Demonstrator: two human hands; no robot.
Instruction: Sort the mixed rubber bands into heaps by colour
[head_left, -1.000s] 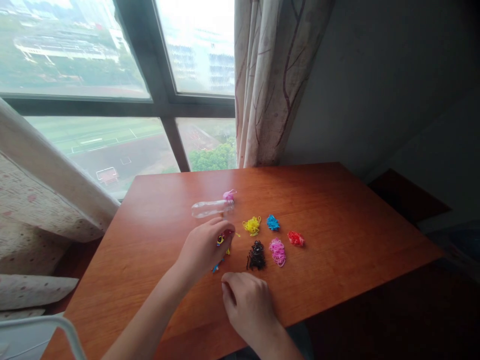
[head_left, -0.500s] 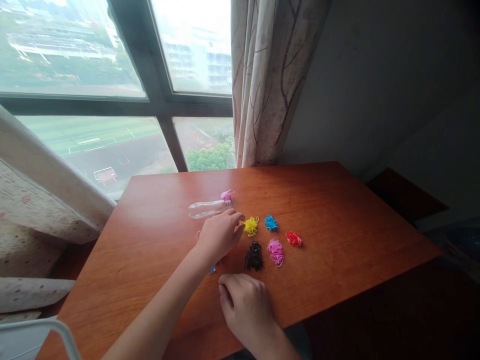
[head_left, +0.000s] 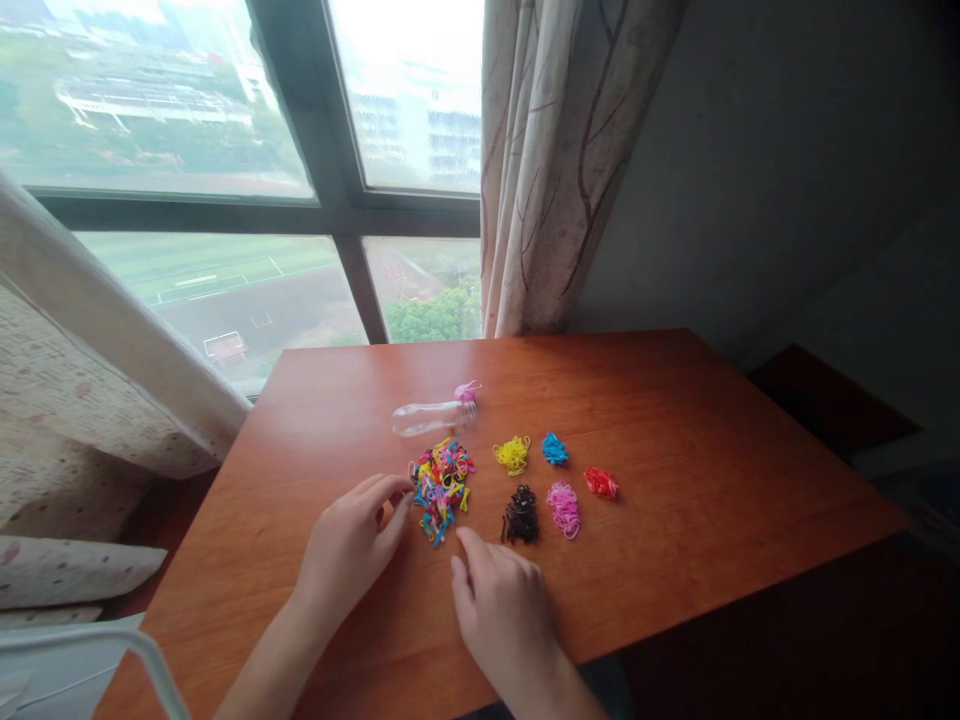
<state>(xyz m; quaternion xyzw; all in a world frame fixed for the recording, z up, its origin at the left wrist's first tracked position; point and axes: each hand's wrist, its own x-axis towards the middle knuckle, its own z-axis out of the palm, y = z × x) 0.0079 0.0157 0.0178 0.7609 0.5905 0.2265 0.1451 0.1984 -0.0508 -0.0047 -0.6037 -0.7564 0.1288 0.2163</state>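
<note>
A mixed heap of coloured rubber bands [head_left: 440,484] lies on the wooden table [head_left: 675,440]. To its right sit sorted little piles: yellow [head_left: 512,454], blue [head_left: 555,449], red [head_left: 601,484], black [head_left: 520,515] and pink [head_left: 563,507]. My left hand [head_left: 354,541] rests at the heap's left edge, fingers curled and slightly apart, fingertips just touching the bands. My right hand [head_left: 504,608] lies on the table below the heap, fingers loosely curled, forefinger pointing toward the heap. Neither hand visibly holds anything.
A clear plastic bottle [head_left: 430,416] with a pink cap [head_left: 467,391] lies on its side behind the heap. Behind the table are a window and a patterned curtain [head_left: 555,170]. Cushions [head_left: 67,440] sit at the left, and a white rail [head_left: 142,660] at the bottom left.
My left hand has drawn back from the yellow pile to the heap's left side, uncovering the mixed heap. My right hand shifted slightly right and up.
</note>
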